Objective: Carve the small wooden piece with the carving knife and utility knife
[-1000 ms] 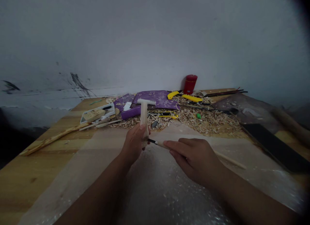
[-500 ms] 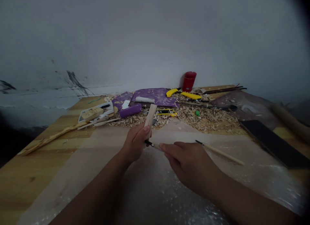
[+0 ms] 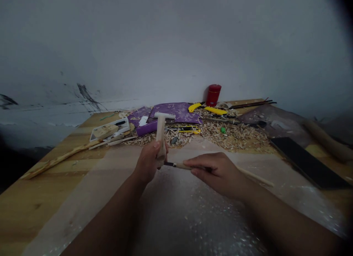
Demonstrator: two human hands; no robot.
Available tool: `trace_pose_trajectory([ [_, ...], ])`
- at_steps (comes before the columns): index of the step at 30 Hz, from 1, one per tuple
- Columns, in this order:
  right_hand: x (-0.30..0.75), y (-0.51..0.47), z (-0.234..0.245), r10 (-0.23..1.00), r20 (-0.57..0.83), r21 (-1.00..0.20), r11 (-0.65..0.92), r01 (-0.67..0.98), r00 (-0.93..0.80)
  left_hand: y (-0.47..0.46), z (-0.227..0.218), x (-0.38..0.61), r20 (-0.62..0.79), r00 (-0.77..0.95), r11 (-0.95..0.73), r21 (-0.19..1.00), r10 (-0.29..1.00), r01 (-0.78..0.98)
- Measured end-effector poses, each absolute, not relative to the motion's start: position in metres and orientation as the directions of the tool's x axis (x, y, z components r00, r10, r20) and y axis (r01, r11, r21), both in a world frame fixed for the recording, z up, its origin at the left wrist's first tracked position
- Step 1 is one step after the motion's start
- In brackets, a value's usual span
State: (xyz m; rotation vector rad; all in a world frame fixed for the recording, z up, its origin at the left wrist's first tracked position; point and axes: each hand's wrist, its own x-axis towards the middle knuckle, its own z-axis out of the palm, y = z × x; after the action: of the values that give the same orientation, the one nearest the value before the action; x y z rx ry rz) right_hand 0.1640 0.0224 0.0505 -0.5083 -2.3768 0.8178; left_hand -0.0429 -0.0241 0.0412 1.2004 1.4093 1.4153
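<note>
- Wooden piece [image 3: 161,130] sits in the left hand [image 3: 147,162], above the clear plastic sheet [image 3: 110,171]; it runs away from the person, far end sticking out past the fingers, near end partly hidden in the grip.
- Left fingers are closed around the lower part of the piece, thumb on the near side; left is the nearer hand, touching it directly.
- Right hand [image 3: 217,169] is apart from the wood, off to its right; its fingers pinch the pale handle of a slim carving tool [image 3: 182,166], index finger laid along the top.
- Key relation: the tool lies crosswise, nearly level, dark blade pointing left; the wood's long axis stands close to square with it; the tip ends at the lower part of the piece, right by the left fingers; cannot tell whether it touches wood or stops just short.
- Slim wooden rod [image 3: 259,178] lies on the sheet beyond the right hand, one end hidden behind it; wood shavings [image 3: 242,136] cover the far part of the desk [image 3: 35,212].
</note>
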Motion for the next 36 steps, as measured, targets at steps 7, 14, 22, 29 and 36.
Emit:
trace_pose_trajectory([
  [7,0.168,0.021,0.058,0.503,0.389,-0.585,0.782,0.214,-0.772,-0.025,0.042,-0.041,0.206,-0.154,-0.181,0.970,0.966,0.160],
  [14,0.165,0.022,0.057,0.561,0.330,-0.633,0.728,0.263,-0.759,-0.024,0.036,-0.042,0.202,-0.156,-0.178,0.972,0.967,0.157],
  [22,0.167,0.015,0.062,0.522,0.318,-0.548,0.783,0.296,-0.791,-0.027,0.040,-0.041,0.252,-0.145,-0.197,0.928,0.957,0.317],
  [29,0.160,0.004,0.058,0.529,0.338,-0.327,0.842,0.430,-0.778,-0.026,0.042,-0.026,0.233,-0.232,-0.150,0.933,0.944,0.327],
  [36,0.154,-0.005,0.048,0.518,0.368,-0.198,0.855,0.479,-0.772,-0.022,0.033,-0.026,0.090,-0.346,-0.061,0.994,0.934,0.093],
])
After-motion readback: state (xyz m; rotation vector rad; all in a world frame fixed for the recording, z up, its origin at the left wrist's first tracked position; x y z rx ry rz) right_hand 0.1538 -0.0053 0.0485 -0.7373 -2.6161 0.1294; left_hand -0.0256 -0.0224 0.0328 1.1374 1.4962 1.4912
